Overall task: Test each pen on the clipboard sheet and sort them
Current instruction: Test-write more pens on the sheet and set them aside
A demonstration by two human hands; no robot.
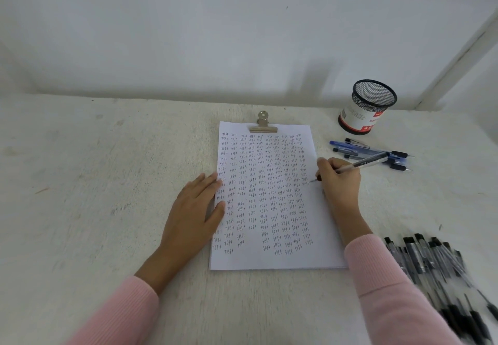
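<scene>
- I see the sheet (269, 196) mid-desk, nearly filled with "test" marks.
- Right hand (340, 180) pinches a pen (362, 164) in its fingers, tip at the sheet's right edge.
- Left hand (194, 209) lies flat, fingers straight, on the left edge.
- I judge few pens (373, 152) sorted beside the mesh cup (366, 107); the big pile (436, 269) remains.

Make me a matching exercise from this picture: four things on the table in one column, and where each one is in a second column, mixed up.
Things
1. mesh pen cup
2. metal clip
3. pile of black pens
4. grey pen

Places
A. gripped in the right hand, tip at the right edge of the sheet
B. on the sheet's top edge
C. near right of the table, beside the right sleeve
D. standing at the far right of the table

Pairs: 1-D, 2-B, 3-C, 4-A
</scene>
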